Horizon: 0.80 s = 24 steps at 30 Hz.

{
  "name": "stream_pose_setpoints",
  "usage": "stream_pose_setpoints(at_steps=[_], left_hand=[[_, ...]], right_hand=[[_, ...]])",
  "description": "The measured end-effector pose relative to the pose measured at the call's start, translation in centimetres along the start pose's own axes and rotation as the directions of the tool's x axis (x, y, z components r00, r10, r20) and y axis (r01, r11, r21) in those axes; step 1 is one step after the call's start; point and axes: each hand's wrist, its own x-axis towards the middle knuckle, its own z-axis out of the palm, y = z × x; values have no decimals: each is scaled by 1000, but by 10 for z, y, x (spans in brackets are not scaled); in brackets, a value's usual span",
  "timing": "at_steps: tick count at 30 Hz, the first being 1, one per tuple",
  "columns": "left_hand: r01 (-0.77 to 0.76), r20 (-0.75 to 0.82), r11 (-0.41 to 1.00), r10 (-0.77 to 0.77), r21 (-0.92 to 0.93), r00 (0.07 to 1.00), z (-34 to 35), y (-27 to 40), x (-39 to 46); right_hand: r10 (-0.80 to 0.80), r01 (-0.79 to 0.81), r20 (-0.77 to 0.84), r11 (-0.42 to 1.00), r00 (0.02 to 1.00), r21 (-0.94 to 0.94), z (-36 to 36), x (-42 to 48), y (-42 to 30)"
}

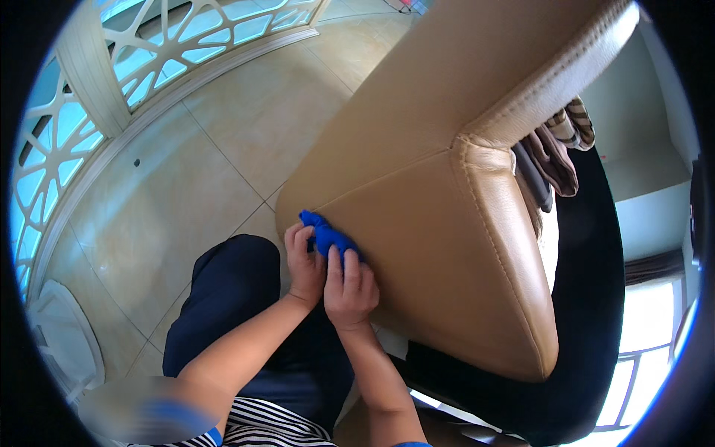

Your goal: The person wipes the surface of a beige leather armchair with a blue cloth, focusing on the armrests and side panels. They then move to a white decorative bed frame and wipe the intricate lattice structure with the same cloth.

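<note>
A bunched blue cloth (pixel 333 236) is gripped between both my hands, close against the side panel of a tan leather seat (pixel 424 246), probably a sofa or chair. My left hand (pixel 306 265) pinches the cloth's upper left part with bent fingers. On its lower right part lie the fingers of my right hand (pixel 351 288). The cloth sits just below a stitched seam that crosses the panel. Whether it presses on the leather I cannot tell, since the fingers hide part of it.
Folded clothes (pixel 550 159) lie behind the seat's padded edge, by a black surface (pixel 592 268). A cream lattice partition (pixel 184 42) stands on the tiled floor (pixel 223 128) at the upper left. A white stool-like object (pixel 70 329) is at the lower left. My bent knee (pixel 237 268) is beside the seat.
</note>
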Motion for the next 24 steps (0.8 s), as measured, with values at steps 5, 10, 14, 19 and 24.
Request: stream_pose_setpoints(at_steps=[5, 10, 14, 19, 24], left_hand=[[230, 107, 967, -242, 110, 964, 4, -50, -59], [412, 197, 902, -430, 130, 881, 3, -38, -78], [320, 148, 947, -316, -6, 937, 0, 5, -60], [171, 128, 985, -169, -6, 977, 1, 4, -62], [253, 311, 964, -266, 83, 912, 4, -22, -87]], right_hand=[[-90, 94, 216, 995, 972, -9, 27, -84, -1], [-71, 65, 289, 997, 955, 32, 25, -114, 11], [-21, 12, 129, 998, 991, 68, -2, -75, 16], [-43, 39, 130, 999, 991, 32, 2, -88, 23], [-16, 3, 292, 999, 956, 45, 16, -140, 31]])
